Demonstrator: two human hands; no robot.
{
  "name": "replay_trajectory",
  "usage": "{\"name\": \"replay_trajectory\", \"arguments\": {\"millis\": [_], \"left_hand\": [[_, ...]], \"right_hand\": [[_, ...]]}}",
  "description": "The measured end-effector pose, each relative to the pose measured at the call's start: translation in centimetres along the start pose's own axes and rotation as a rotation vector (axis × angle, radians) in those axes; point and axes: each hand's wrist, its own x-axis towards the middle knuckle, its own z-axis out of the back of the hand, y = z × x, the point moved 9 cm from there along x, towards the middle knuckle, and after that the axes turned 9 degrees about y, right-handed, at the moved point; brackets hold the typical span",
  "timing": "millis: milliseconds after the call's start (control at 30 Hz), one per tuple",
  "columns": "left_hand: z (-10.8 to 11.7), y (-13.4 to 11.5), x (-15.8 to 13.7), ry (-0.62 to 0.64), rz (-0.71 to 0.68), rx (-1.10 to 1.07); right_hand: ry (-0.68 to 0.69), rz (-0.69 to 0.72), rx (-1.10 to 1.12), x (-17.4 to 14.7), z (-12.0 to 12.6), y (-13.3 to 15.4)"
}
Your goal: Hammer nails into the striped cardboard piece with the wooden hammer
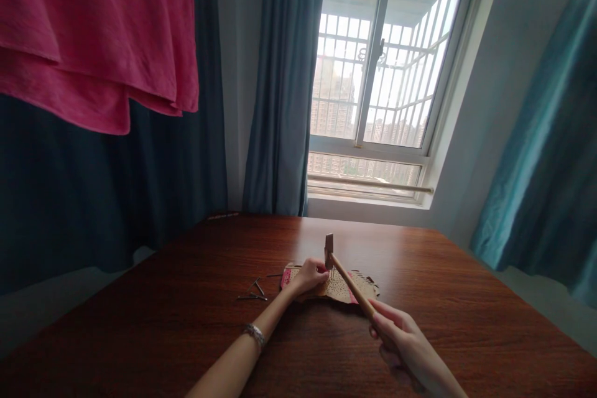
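My right hand (pixel 396 331) is wrapped round the wooden handle of a hammer (pixel 351 284), whose metal head is raised at the far end. Below that head, a thin upright nail (pixel 332 274) stands at the fingertips of my left hand (pixel 310 276), which are pinched on it. Under my left hand lies a tan piece of cardboard (pixel 345 288) with pink patches, ragged edges and many small holes. Left of the cardboard, several loose dark nails (pixel 255 291) rest on the wood.
The cardboard lies on a brown wooden table (pixel 186 323). Behind it are a barred window (pixel 373 74) and blue curtains (pixel 284 87). A pink cloth (pixel 102 37) hangs at the upper left. Another blue curtain (pixel 536 155) hangs on the right.
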Motion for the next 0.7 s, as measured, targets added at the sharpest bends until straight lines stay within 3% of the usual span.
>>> {"name": "replay_trajectory", "arguments": {"millis": [467, 700], "left_hand": [[0.3, -0.5, -0.3, 0.031, 0.04, -0.03], [1.5, -1.2, -0.8, -0.045, 0.05, -0.083]], "right_hand": [[0.0, 0.068, 0.022, 0.2, 0.5, 0.0], [-0.21, 0.216, -0.128, -1.1, 5.5, 1.2]]}}
